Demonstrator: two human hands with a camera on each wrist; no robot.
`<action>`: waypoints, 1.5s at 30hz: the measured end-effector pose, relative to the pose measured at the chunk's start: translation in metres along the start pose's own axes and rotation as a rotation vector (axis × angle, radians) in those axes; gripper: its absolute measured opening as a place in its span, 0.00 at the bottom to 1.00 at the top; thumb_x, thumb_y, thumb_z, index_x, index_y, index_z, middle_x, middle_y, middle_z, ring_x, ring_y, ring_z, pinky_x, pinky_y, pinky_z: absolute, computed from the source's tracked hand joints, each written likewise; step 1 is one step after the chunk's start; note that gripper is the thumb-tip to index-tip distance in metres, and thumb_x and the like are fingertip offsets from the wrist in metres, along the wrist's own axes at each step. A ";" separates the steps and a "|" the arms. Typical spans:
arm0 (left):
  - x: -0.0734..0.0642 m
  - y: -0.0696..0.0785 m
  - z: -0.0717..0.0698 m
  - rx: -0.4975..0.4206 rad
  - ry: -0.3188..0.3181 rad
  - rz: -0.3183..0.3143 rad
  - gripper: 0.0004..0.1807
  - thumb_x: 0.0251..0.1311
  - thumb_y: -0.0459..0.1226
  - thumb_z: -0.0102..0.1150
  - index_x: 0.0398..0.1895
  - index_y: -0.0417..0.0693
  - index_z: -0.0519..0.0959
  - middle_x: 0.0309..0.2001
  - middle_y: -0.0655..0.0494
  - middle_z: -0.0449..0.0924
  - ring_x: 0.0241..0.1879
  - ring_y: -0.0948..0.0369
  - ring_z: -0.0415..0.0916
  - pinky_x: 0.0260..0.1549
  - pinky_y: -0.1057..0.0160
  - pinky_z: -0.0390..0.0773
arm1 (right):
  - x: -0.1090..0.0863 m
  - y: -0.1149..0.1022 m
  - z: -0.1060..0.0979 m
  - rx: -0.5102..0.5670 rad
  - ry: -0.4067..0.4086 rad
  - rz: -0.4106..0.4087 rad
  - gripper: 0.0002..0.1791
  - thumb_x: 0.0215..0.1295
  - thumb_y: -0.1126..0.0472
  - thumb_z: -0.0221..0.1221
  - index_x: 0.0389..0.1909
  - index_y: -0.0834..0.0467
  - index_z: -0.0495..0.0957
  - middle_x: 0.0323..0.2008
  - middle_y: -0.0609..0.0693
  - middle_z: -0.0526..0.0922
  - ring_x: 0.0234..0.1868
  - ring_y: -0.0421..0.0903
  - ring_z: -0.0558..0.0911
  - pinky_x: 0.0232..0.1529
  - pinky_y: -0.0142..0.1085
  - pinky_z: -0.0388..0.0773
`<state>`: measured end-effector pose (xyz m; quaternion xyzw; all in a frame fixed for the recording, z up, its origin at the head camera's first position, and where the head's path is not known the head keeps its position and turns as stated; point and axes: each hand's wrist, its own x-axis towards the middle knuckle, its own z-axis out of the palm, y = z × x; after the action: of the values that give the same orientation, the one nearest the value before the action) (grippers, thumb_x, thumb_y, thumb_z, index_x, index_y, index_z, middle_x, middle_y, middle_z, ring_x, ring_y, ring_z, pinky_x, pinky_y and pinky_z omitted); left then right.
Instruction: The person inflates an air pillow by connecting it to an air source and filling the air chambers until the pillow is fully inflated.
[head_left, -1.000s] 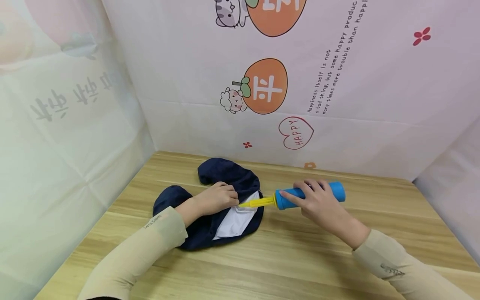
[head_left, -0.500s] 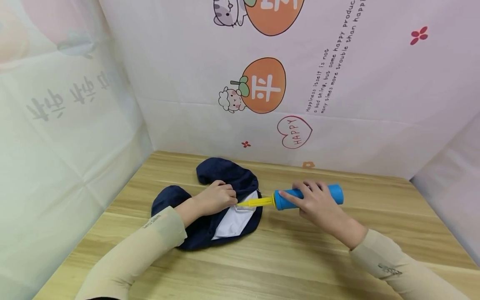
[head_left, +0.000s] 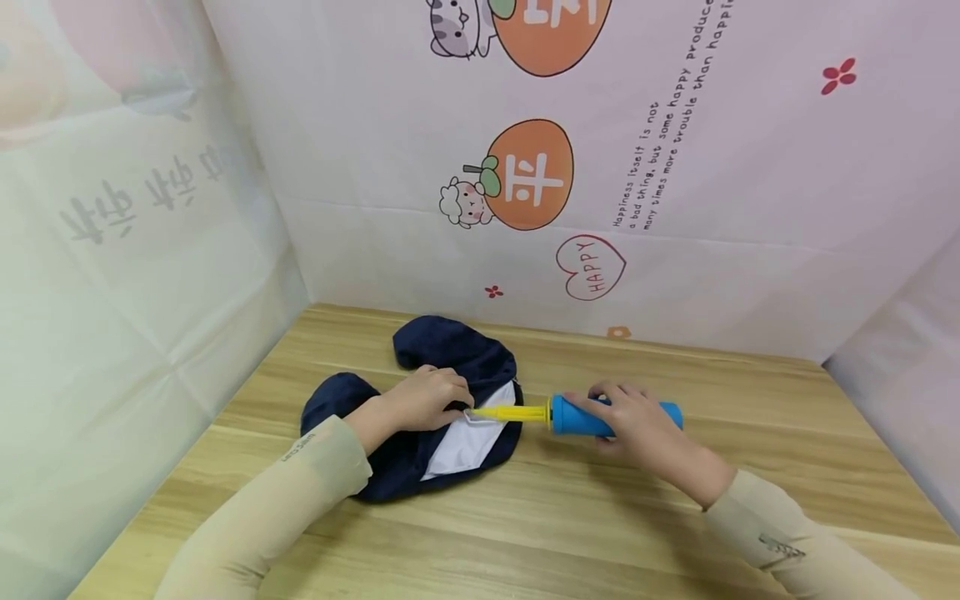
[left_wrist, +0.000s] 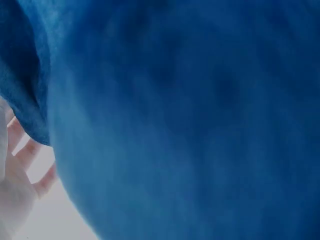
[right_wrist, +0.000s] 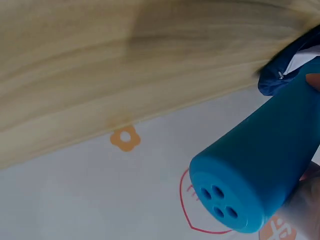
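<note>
A navy U-shaped neck pillow (head_left: 453, 343) lies on the table, its cover parted over a white inner lining (head_left: 463, 450). My left hand (head_left: 422, 400) rests over the pillow's middle, thumb and fingertips pinching the white material at the tip of a yellow nozzle (head_left: 517, 413). That nozzle belongs to a blue hand pump (head_left: 576, 419), which my right hand (head_left: 633, 421) grips around its barrel. Several holes show in the pump's end (right_wrist: 225, 200) in the right wrist view. Blurred navy cloth (left_wrist: 175, 125) fills most of the left wrist view. My left fingertips partly hide the nozzle's contact point.
The wood-grain table (head_left: 570, 533) meets a printed cloth backdrop (head_left: 375, 250) close behind the pillow. Another cloth wall (head_left: 150, 275) stands along the left side, with one more (head_left: 907, 367) at the right. A zipper pull (right_wrist: 281, 76) hangs at the cover's edge.
The pump's blue barrel has swung slightly toward me, now lying more level with the nozzle. My right hand has shifted lower along with it. The left fingers have loosened slightly at the nozzle tip.
</note>
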<state>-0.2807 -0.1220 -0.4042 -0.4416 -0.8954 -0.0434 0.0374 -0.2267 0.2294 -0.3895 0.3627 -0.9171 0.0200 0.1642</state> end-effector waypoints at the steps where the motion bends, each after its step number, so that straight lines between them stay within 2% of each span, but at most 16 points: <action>1: 0.000 0.000 0.001 -0.012 -0.002 -0.006 0.12 0.67 0.39 0.67 0.53 0.51 0.87 0.49 0.58 0.84 0.53 0.57 0.78 0.53 0.48 0.76 | 0.000 0.000 0.001 0.027 -0.016 0.011 0.42 0.47 0.60 0.80 0.68 0.52 0.77 0.50 0.59 0.82 0.48 0.61 0.82 0.47 0.63 0.79; 5: -0.001 -0.003 0.002 0.004 0.029 0.015 0.11 0.66 0.39 0.68 0.50 0.51 0.87 0.48 0.59 0.84 0.52 0.57 0.78 0.54 0.50 0.75 | -0.002 0.004 0.003 0.144 -0.070 0.027 0.42 0.50 0.62 0.77 0.69 0.53 0.75 0.51 0.59 0.81 0.48 0.58 0.82 0.49 0.60 0.80; 9: 0.000 -0.008 0.005 0.092 0.108 0.100 0.08 0.65 0.40 0.69 0.46 0.54 0.89 0.45 0.62 0.86 0.49 0.61 0.79 0.53 0.53 0.76 | -0.006 0.008 0.001 0.184 -0.079 -0.022 0.40 0.54 0.63 0.77 0.70 0.54 0.75 0.52 0.58 0.81 0.49 0.57 0.82 0.49 0.56 0.81; 11: -0.001 -0.010 0.007 0.131 0.150 0.152 0.07 0.65 0.40 0.69 0.44 0.55 0.89 0.43 0.63 0.86 0.48 0.61 0.80 0.52 0.55 0.77 | -0.008 0.008 -0.001 0.133 -0.059 -0.063 0.39 0.55 0.63 0.77 0.70 0.54 0.75 0.53 0.58 0.81 0.50 0.58 0.82 0.49 0.57 0.81; 14: -0.003 -0.013 0.009 0.175 0.194 0.218 0.07 0.66 0.40 0.68 0.44 0.55 0.89 0.42 0.64 0.87 0.47 0.62 0.80 0.50 0.57 0.77 | -0.008 0.003 -0.006 -0.009 -0.009 -0.135 0.39 0.54 0.60 0.78 0.69 0.55 0.76 0.53 0.59 0.82 0.49 0.59 0.83 0.47 0.56 0.82; 16: -0.006 -0.013 0.008 0.195 0.224 0.244 0.07 0.66 0.39 0.67 0.45 0.54 0.89 0.42 0.63 0.87 0.46 0.62 0.80 0.49 0.58 0.77 | -0.008 -0.001 -0.009 -0.105 0.028 -0.177 0.40 0.52 0.57 0.79 0.68 0.55 0.77 0.52 0.60 0.82 0.48 0.58 0.84 0.44 0.55 0.83; 19: -0.009 -0.013 0.005 0.207 0.265 0.270 0.08 0.65 0.37 0.68 0.46 0.51 0.89 0.42 0.61 0.87 0.46 0.62 0.81 0.49 0.59 0.78 | -0.007 -0.007 -0.013 -0.188 0.074 -0.224 0.40 0.51 0.54 0.80 0.67 0.55 0.77 0.51 0.61 0.82 0.46 0.57 0.85 0.41 0.53 0.84; 21: -0.011 -0.012 0.003 0.210 0.284 0.282 0.08 0.64 0.35 0.69 0.45 0.49 0.89 0.42 0.60 0.87 0.46 0.61 0.81 0.48 0.59 0.78 | -0.006 -0.008 -0.014 -0.207 0.097 -0.245 0.32 0.65 0.48 0.70 0.68 0.55 0.77 0.52 0.62 0.82 0.46 0.57 0.85 0.40 0.52 0.84; 23: -0.012 -0.012 0.002 0.214 0.293 0.295 0.08 0.64 0.33 0.69 0.45 0.48 0.88 0.42 0.59 0.87 0.46 0.61 0.81 0.48 0.60 0.78 | -0.006 -0.008 -0.014 -0.206 0.124 -0.262 0.26 0.78 0.45 0.54 0.68 0.55 0.76 0.52 0.62 0.83 0.46 0.58 0.85 0.39 0.52 0.84; 24: -0.012 -0.012 0.003 0.213 0.296 0.303 0.08 0.63 0.32 0.69 0.44 0.47 0.88 0.42 0.58 0.87 0.45 0.60 0.81 0.47 0.61 0.78 | -0.006 -0.008 -0.013 -0.203 0.137 -0.270 0.27 0.81 0.44 0.44 0.68 0.55 0.76 0.52 0.62 0.83 0.45 0.58 0.84 0.39 0.52 0.84; 26: -0.012 -0.012 0.003 0.210 0.300 0.322 0.07 0.63 0.31 0.68 0.44 0.47 0.88 0.41 0.58 0.87 0.45 0.60 0.81 0.46 0.61 0.79 | -0.006 -0.007 -0.011 -0.195 0.162 -0.284 0.37 0.82 0.42 0.25 0.68 0.55 0.76 0.52 0.63 0.83 0.45 0.58 0.84 0.38 0.52 0.84; 27: -0.012 -0.012 0.004 0.210 0.301 0.336 0.07 0.64 0.30 0.68 0.43 0.46 0.88 0.41 0.58 0.86 0.45 0.60 0.81 0.46 0.62 0.79 | -0.006 -0.007 -0.009 -0.187 0.174 -0.289 0.38 0.82 0.42 0.23 0.67 0.55 0.76 0.52 0.63 0.83 0.45 0.58 0.84 0.38 0.53 0.84; 33: -0.014 -0.012 0.008 0.189 0.339 0.416 0.07 0.61 0.28 0.69 0.42 0.44 0.88 0.39 0.57 0.86 0.42 0.60 0.80 0.42 0.66 0.79 | -0.010 -0.006 0.001 -0.148 0.198 -0.299 0.39 0.84 0.43 0.22 0.65 0.56 0.78 0.51 0.62 0.84 0.45 0.58 0.84 0.38 0.53 0.83; 41: -0.010 -0.014 0.013 0.155 0.368 0.418 0.06 0.62 0.28 0.69 0.40 0.43 0.88 0.37 0.56 0.87 0.40 0.61 0.80 0.40 0.68 0.79 | -0.012 -0.004 0.009 -0.117 0.177 -0.279 0.40 0.83 0.43 0.21 0.66 0.58 0.78 0.52 0.64 0.83 0.46 0.60 0.84 0.42 0.55 0.83; 45: -0.007 -0.013 0.014 0.139 0.382 0.445 0.06 0.60 0.26 0.69 0.37 0.43 0.87 0.35 0.57 0.87 0.38 0.61 0.80 0.39 0.69 0.80 | -0.013 -0.002 0.011 -0.104 0.189 -0.283 0.39 0.83 0.43 0.22 0.65 0.58 0.78 0.52 0.64 0.83 0.46 0.60 0.84 0.40 0.55 0.83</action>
<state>-0.2877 -0.1338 -0.4199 -0.6072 -0.7542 -0.0549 0.2440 -0.2196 0.2343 -0.4038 0.4757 -0.8372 -0.0169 0.2692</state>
